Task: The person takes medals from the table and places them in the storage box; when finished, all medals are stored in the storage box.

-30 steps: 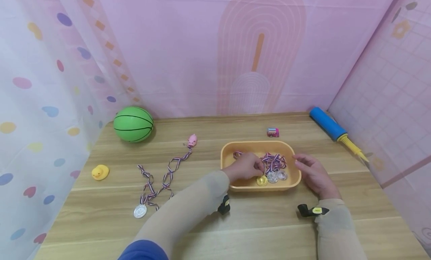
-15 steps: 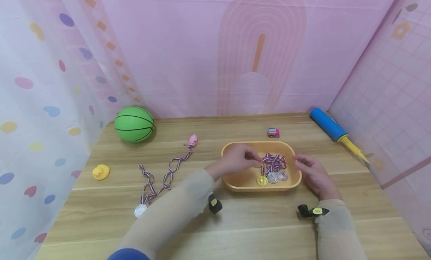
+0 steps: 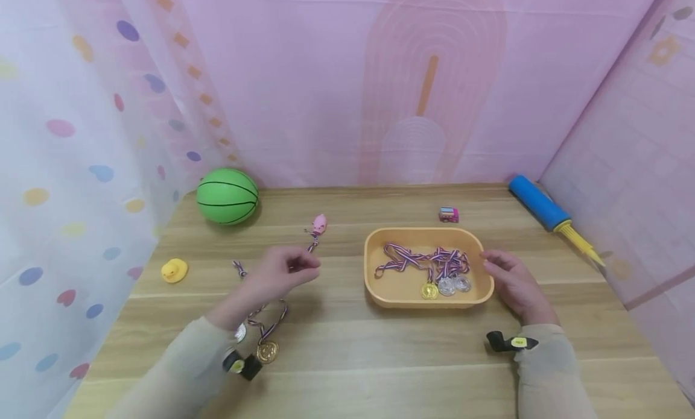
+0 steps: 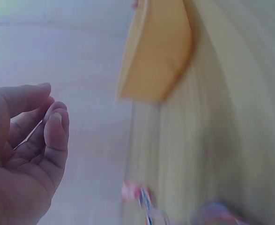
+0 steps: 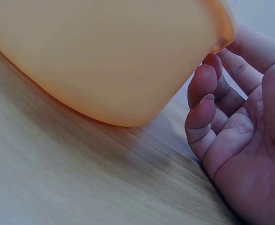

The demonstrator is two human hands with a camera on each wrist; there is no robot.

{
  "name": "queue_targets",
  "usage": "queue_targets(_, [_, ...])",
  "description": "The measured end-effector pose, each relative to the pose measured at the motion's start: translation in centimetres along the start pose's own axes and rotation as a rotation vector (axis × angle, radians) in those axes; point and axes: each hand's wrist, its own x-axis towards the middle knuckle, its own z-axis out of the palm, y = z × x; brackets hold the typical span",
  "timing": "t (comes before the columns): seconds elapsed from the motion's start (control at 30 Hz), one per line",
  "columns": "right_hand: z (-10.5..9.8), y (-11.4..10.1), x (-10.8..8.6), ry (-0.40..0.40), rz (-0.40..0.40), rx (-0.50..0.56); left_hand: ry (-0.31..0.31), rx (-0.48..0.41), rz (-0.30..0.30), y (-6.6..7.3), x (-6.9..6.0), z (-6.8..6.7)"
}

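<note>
My left hand (image 3: 271,280) hangs over the tangled ribbons on the left, its fingers loosely bent and holding nothing; in the left wrist view the hand (image 4: 32,140) is empty too. Below it lie a gold medal (image 3: 268,351) and a silver medal (image 3: 241,332), partly hidden by the hand and wrist. My right hand (image 3: 518,286) touches the right rim of the orange basket (image 3: 374,295) with its fingertips, as the right wrist view also shows. Inside the basket lie a gold medal (image 3: 429,291), two silver medals (image 3: 447,286) and striped ribbons (image 3: 404,256).
A green ball (image 3: 227,196) stands at the back left, with a yellow duck (image 3: 174,270) in front of it. A pink pig toy (image 3: 319,224) touches a ribbon end. Behind the basket is a small toy bus (image 3: 449,214); a blue pump (image 3: 540,203) lies at the right.
My left hand has let go of the gold medal's ribbon in the basket and moved left, out over the ribbons on the table. The right hand has stayed at the rim.
</note>
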Motion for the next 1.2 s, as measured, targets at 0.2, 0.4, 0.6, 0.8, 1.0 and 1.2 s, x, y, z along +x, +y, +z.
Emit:
queue_targets(0.2, [-0.1,-0.2,-0.2,-0.013,0.004,-0.001,0.01,-0.01,-0.06,-4.1,-4.2,-1.3])
queue_targets(0.4, [0.0,-0.2,-0.1,-0.01,0.009,-0.029,-0.068,0.003,-0.144,-6.5,-7.6,-1.5])
queue_targets(0.6, [-0.1,-0.1,0.1,-0.011,0.01,-0.02,-0.139,-0.044,-0.124,-8.3,-9.1,-1.1])
queue_targets(0.8, [-0.1,0.0,-0.1,-0.004,0.007,-0.021,-0.154,0.057,-0.076,-8.7,-8.8,-0.2])
queue_targets(1.0, [0.0,0.0,-0.2,-0.004,-0.003,-0.004,-0.163,0.135,-0.061,-7.7,-7.7,0.7])
queue_targets(1.2, [0.1,-0.2,-0.1,-0.007,0.001,0.001,-0.115,0.156,-0.072,-6.9,-5.9,1.7])
